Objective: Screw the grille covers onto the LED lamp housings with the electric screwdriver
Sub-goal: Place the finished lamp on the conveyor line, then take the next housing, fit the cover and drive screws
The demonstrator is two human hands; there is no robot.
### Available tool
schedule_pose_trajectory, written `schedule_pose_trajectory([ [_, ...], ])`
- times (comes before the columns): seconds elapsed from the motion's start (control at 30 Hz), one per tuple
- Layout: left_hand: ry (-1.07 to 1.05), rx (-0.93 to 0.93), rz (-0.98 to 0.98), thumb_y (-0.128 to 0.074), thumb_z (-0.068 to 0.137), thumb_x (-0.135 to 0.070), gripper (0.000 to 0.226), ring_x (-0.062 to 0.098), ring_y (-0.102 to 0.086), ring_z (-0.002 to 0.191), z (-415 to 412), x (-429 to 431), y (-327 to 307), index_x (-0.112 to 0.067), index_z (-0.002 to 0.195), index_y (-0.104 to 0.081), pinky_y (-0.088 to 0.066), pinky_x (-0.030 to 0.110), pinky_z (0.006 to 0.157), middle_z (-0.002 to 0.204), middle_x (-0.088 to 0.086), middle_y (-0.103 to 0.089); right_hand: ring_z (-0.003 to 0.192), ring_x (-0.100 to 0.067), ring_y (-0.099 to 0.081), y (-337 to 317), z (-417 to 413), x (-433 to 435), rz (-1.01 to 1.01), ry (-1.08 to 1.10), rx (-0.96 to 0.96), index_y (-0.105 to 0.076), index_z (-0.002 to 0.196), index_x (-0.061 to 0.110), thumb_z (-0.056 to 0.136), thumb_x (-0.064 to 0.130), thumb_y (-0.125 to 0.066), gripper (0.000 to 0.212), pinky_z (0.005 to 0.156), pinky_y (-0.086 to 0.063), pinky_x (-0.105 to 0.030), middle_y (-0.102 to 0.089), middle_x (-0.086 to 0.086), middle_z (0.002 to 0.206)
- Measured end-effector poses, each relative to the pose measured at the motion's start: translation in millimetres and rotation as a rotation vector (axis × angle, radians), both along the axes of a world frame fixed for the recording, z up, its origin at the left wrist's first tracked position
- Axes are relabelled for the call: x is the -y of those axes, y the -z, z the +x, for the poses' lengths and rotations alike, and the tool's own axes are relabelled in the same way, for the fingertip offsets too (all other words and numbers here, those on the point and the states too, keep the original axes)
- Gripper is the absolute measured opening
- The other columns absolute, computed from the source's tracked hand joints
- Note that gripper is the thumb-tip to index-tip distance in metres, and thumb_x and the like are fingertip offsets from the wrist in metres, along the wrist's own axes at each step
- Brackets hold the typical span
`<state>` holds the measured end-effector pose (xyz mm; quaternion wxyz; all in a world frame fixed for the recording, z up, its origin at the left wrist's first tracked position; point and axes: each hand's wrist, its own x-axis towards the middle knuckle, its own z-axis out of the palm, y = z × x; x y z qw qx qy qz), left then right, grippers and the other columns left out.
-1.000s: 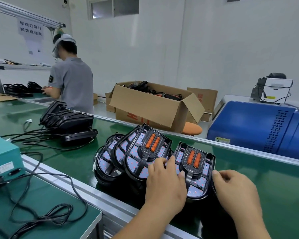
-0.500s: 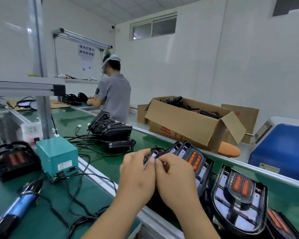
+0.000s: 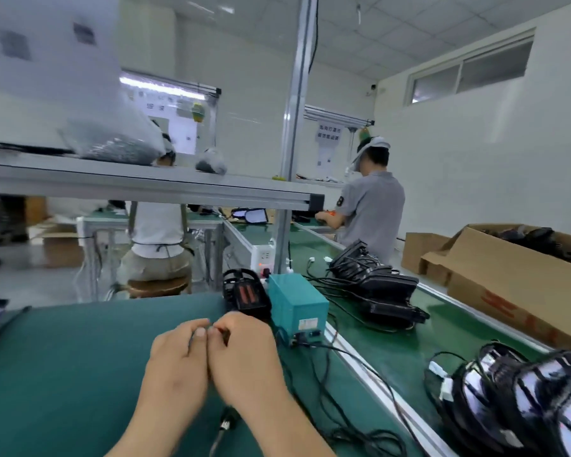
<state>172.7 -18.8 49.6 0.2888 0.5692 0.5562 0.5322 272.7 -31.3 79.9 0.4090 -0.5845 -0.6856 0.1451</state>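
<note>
Head view: left hand (image 3: 175,357) and right hand (image 3: 244,351) touch, fingers curled, over the green surface (image 3: 63,374); whether they grasp anything, I cannot tell. Just beyond the right hand stands a black grilled lamp housing with orange bars (image 3: 246,293).

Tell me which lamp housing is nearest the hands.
The lone lamp housing with orange strips, beside the teal box; the stacked housings lie farther off on the conveyor.
</note>
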Motion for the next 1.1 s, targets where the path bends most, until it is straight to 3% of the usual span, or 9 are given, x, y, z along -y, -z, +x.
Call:
schedule_pose_trajectory([
  [0.07,-0.089,0.020,-0.021,-0.045,0.103,-0.010,0.028,0.030,-0.060,0.109,-37.3,-2.3,6.7,-0.010,0.116,-0.070,-0.046,0.044,0.099,0.120,0.016,-0.064,0.091,-0.024,-0.061,7.1,-37.9,-8.3,-0.053,-0.087,-0.026,-0.066,0.090,0.018,0.095,0.029,-0.050,0.020,0.078,-0.045,-0.031,-0.069,-0.006,0.097],
  [0.2,-0.226,0.041,-0.032,-0.047,0.101,-0.004,0.025,0.019,-0.061,0.087,-97.1,0.7,19.6,-0.007,0.110,-0.070,-0.042,0.028,0.071,0.105,0.014,-0.068,0.091,-0.026,-0.062,25.0,-100.6,-20.8,-0.130,-0.208,-0.025,-0.065,0.089,0.017,0.094,0.030,-0.049,0.021,0.070,-0.042,-0.029,-0.070,-0.007,0.099],
  [0.33,-0.327,-0.017,-0.081,-0.048,0.100,-0.005,0.022,0.029,-0.061,0.090,-138.3,-2.9,35.6,-0.015,0.096,-0.068,-0.045,0.038,0.081,0.102,0.017,-0.069,0.077,-0.018,-0.053,42.3,-142.3,-35.2,-0.187,-0.298,-0.029,-0.059,0.079,0.022,0.093,0.028,-0.049,0.018,0.065,-0.038,-0.026,-0.065,-0.003,0.088],
  [0.4,-0.365,-0.062,-0.125,-0.050,0.100,-0.009,0.021,0.033,-0.061,0.098,-152.0,-6.3,46.8,-0.010,0.108,-0.069,-0.048,0.042,0.091,0.112,0.019,-0.066,0.075,-0.015,-0.051,54.5,-155.4,-43.1,-0.221,-0.313,-0.031,-0.059,0.079,0.021,0.093,0.028,-0.050,0.018,0.064,-0.037,-0.025,-0.062,0.000,0.084],
  [0.5,-0.417,-0.243,-0.265,-0.052,0.100,-0.025,0.034,0.031,-0.052,0.122,-164.9,-9.7,69.9,-0.012,0.131,-0.059,-0.036,0.039,0.107,0.138,0.014,-0.050,0.071,-0.010,-0.049,81.2,-164.1,-48.3,-0.262,-0.307,-0.046,-0.063,0.087,0.017,0.095,0.026,-0.051,0.018,0.060,-0.036,-0.020,-0.065,0.001,0.089],
  [0.57,-0.429,-0.385,-0.316,-0.051,0.100,-0.035,0.043,0.025,-0.045,0.131,-167.8,-12.3,82.2,-0.015,0.139,-0.052,-0.032,0.033,0.109,0.145,0.007,-0.043,0.065,-0.003,-0.049,98.5,-164.4,-46.7,-0.256,-0.297,-0.104,-0.060,0.084,0.019,0.095,0.025,-0.052,0.015,0.059,-0.039,-0.013,-0.062,0.009,0.081],
  [0.73,-0.427,-0.391,-0.289,-0.051,0.100,-0.033,0.047,0.021,-0.039,0.134,-179.1,-37.7,87.1,-0.015,0.143,-0.045,-0.034,0.029,0.105,0.147,0.003,-0.037,0.062,-0.002,-0.050,110.0,-161.3,-49.1,-0.210,-0.289,-0.142,-0.056,0.080,0.020,0.095,0.022,-0.054,0.015,0.060,-0.041,-0.011,-0.060,0.009,0.074],
  [0.97,-0.536,-0.406,-0.282,-0.052,0.099,-0.020,0.055,0.033,-0.036,0.134,-234.7,-76.2,80.0,-0.007,0.149,-0.034,-0.034,0.039,0.108,0.156,0.007,-0.028,0.058,0.003,-0.050,114.5,-156.3,-47.1,-0.206,-0.312,-0.182,-0.057,0.076,0.021,0.093,0.018,-0.055,0.017,0.057,-0.041,-0.013,-0.059,0.005,0.068],
  [1.1,-0.616,-0.542,-0.354,-0.048,0.100,-0.023,0.067,0.031,-0.012,0.151,-273.0,-90.8,78.2,-0.010,0.157,-0.016,-0.021,0.045,0.121,0.166,0.005,-0.012,0.055,0.002,-0.049,115.4,-155.4,-49.2,-0.244,-0.301,-0.238,-0.056,0.073,0.022,0.092,0.017,-0.056,0.020,0.054,-0.040,-0.012,-0.056,0.007,0.061],
])
